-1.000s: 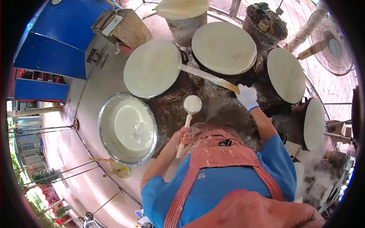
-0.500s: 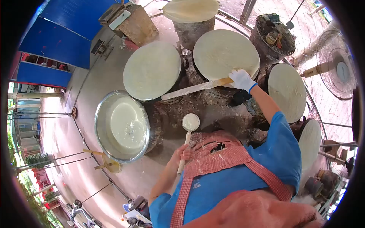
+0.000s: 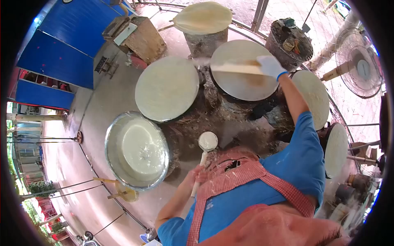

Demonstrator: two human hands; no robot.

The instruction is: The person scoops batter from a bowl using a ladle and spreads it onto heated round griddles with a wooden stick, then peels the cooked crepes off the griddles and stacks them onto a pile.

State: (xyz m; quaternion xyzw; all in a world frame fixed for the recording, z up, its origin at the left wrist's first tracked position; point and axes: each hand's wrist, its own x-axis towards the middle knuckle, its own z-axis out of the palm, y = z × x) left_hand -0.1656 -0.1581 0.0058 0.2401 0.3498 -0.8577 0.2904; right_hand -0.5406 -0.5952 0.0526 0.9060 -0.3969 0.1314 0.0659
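Observation:
My right hand [image 3: 271, 67], in a white glove, is closed round one end of a long flat wooden spreader [image 3: 236, 68]. Motion blurs the spreader, which lies across the upper half of a round griddle [image 3: 238, 90] with a pale surface; contact with it is unclear. Near my apron, my left hand [image 3: 200, 175] grips the handle of a ladle [image 3: 208, 141] whose round bowl is full of creamy white batter. A second round griddle [image 3: 166, 89], covered in a pale layer, stands to the left. Below it is a wide metal basin [image 3: 110, 153] of white batter.
More round griddles [image 3: 310, 98] [image 3: 335, 149] curve along my right side. Behind stands a drum topped by a pale round sheet [image 3: 203, 18]. A drum with odds and ends [image 3: 289, 43] and a fan [image 3: 361, 67] are at upper right, a wooden box [image 3: 141, 39] at upper left.
My right hand has moved the spreader away from me, from the griddle's near edge to across its upper half. My left hand still holds the ladle nearby. The view has shifted slightly.

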